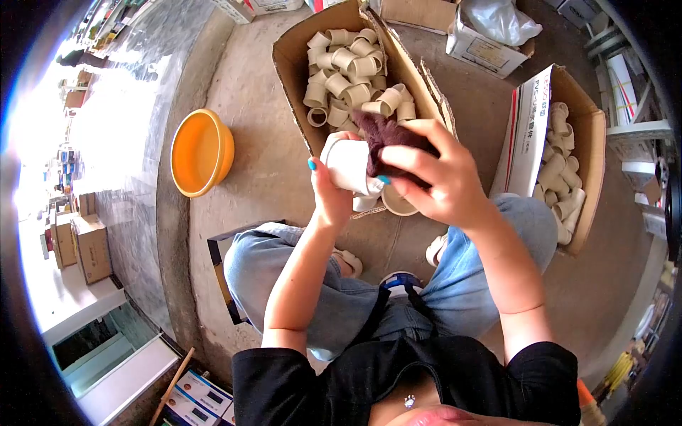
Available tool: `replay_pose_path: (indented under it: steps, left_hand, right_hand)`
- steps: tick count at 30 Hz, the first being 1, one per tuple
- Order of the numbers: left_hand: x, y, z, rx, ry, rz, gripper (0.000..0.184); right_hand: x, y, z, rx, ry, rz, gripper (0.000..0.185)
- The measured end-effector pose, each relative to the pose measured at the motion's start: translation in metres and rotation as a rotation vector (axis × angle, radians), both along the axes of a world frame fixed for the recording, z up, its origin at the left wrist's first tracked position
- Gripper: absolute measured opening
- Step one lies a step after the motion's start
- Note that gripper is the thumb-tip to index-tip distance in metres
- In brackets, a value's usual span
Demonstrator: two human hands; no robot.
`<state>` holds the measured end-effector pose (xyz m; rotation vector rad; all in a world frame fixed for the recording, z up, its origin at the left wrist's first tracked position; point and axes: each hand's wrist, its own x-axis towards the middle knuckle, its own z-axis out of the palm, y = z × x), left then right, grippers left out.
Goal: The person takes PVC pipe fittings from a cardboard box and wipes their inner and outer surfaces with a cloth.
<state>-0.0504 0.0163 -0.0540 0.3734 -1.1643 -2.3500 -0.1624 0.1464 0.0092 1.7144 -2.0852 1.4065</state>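
My left hand (pixel 332 192) grips a white plastic pipe fitting (pixel 348 163), thumb on its near side. A dark maroon cloth (pixel 387 145) is bunched in my right hand (pixel 444 174) and pressed against the fitting's right-hand end. The cloth hides part of that end. Both hands are above the near edge of an open cardboard box (pixel 295 53) that holds many beige pipe fittings (pixel 348 67). Just under my hands, a couple more pale fittings show partly.
A yellow-orange basin (pixel 202 153) stands on the floor to the left. At right is a second carton (pixel 522 135) of beige fittings. Behind it, a box (pixel 486 46) holds clear plastic wrapping. Shelving (pixel 639 131) lines the right edge; small cartons (pixel 91 248) sit far left.
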Motion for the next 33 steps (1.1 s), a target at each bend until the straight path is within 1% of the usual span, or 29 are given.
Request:
replay_pose_path:
  steps: [2,4,5,8,9,10,11,14,15,18,19,20,22,24,25,27,28,29,30,32,33]
  left_hand:
    - [-0.001,0.002,0.001,0.099,-0.153,0.068,0.064]
    - [-0.002,-0.002,-0.002,0.229,-0.217,0.123,0.061]
    - [-0.002,-0.005,-0.004,0.294,-0.249,0.152,0.059]
    - [0.000,-0.010,-0.010,0.384,-0.265,0.164,0.052]
    - [0.000,-0.006,-0.006,0.317,-0.272,0.209,0.045]
    - [0.001,-0.004,-0.004,0.263,-0.306,0.180,0.041]
    - [0.001,-0.003,-0.003,0.257,-0.336,0.195,0.041]
    - [0.003,-0.001,0.006,0.169,-0.394,0.166,0.040]
    - [0.004,-0.002,0.010,0.127,-0.407,0.147,0.040]
    - [0.007,-0.002,0.015,0.026,-0.433,0.105,0.039]
    - [0.008,-0.002,0.015,-0.002,-0.422,0.091,0.039]
    - [0.009,-0.001,0.016,-0.005,-0.435,0.093,0.039]
    - [0.009,0.002,0.017,-0.010,-0.462,0.096,0.039]
    - [0.009,0.004,0.017,0.048,-0.475,0.111,0.038]
    - [0.010,0.005,0.018,0.060,-0.465,0.106,0.038]
    - [0.010,0.007,0.025,0.065,-0.474,0.100,0.038]
    - [0.011,0.008,0.026,0.035,-0.493,0.102,0.039]
    - [0.011,0.008,0.026,0.006,-0.512,0.102,0.039]
    - [0.010,0.008,0.026,-0.023,-0.530,0.099,0.040]
    - [0.009,0.009,0.021,-0.158,-0.530,0.119,0.045]
    - [0.010,0.009,0.017,-0.225,-0.530,0.130,0.048]
  right_hand:
    - [0.000,-0.001,-0.010,0.026,0.115,-0.004,0.026]
    - [-0.001,-0.002,-0.014,0.112,0.268,0.044,0.026]
    - [0.003,-0.003,-0.016,0.154,0.229,0.087,0.038]
    - [0.005,-0.005,-0.014,0.179,0.235,0.163,0.051]
    - [0.007,-0.006,-0.019,0.144,0.177,0.133,0.047]
    - [0.008,-0.008,-0.030,0.107,0.121,0.101,0.043]
    - [0.008,-0.009,-0.036,0.072,0.065,0.070,0.040]
    - [0.003,-0.012,-0.041,0.029,0.114,0.133,0.035]
    - [0.005,-0.011,-0.038,0.044,0.131,0.105,0.028]
    - [0.008,-0.008,-0.035,0.032,0.191,0.092,0.021]
    - [0.007,-0.009,-0.041,0.009,0.168,0.096,0.021]
    - [0.012,-0.007,-0.041,0.005,0.084,0.008,0.026]
    - [0.009,-0.007,-0.038,0.077,0.097,-0.013,0.030]
    - [0.011,-0.011,-0.032,0.179,0.088,0.058,0.031]
    - [0.013,-0.012,-0.036,0.189,0.059,0.094,0.035]
    - [0.011,-0.010,-0.030,0.246,-0.056,0.161,0.038]
    - [0.010,-0.009,-0.028,0.275,-0.115,0.196,0.039]
    - [0.010,-0.008,-0.030,0.285,-0.072,0.172,0.040]
    - [0.010,-0.007,-0.033,0.328,-0.087,0.161,0.039]
    - [0.014,-0.005,-0.039,0.418,-0.119,0.135,0.038]
    - [0.016,-0.005,-0.041,0.400,-0.160,0.141,0.037]
